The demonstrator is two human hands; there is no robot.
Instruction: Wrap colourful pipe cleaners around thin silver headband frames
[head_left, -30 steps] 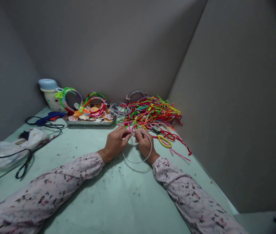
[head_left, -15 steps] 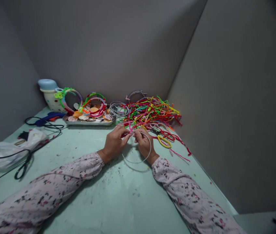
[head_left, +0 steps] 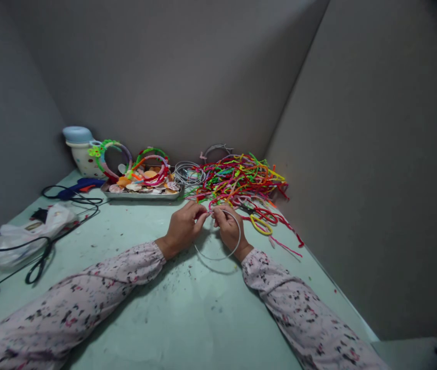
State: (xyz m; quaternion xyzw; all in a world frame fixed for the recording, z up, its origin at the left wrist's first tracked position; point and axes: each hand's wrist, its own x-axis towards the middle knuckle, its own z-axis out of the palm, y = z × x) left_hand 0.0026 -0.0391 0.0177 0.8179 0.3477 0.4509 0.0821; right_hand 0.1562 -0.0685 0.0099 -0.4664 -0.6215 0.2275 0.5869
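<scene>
A thin grey wire ring (head_left: 218, 259) hangs in a loop under my fingers, just over the table. My right hand (head_left: 229, 230) is closed in a pinch on the ring's upper part. My left hand (head_left: 182, 228) meets it from the left, thumb and forefinger pressed together on a pink pipe cleaner (head_left: 211, 205) at the wire. The fingertips hide most of the spot where the pipe cleaner and wire touch. The left side of the ring passes out of sight near my left hand.
Behind my hands lie heaped colourful pipe cleaners (head_left: 241, 177), yellow-handled scissors (head_left: 260, 224) and coiled wire (head_left: 188, 173). A metal tray (head_left: 141, 196) holds seashells and wrapped headbands. Leftward are a blue-lidded bottle (head_left: 82, 151), a blue tool (head_left: 79, 187), black cable and a plastic bag (head_left: 29, 236).
The pink pipe cleaner end that stood up above my left fingers has dropped and now shows only as a short bit between the hands. Both hands keep nearly the same place.
</scene>
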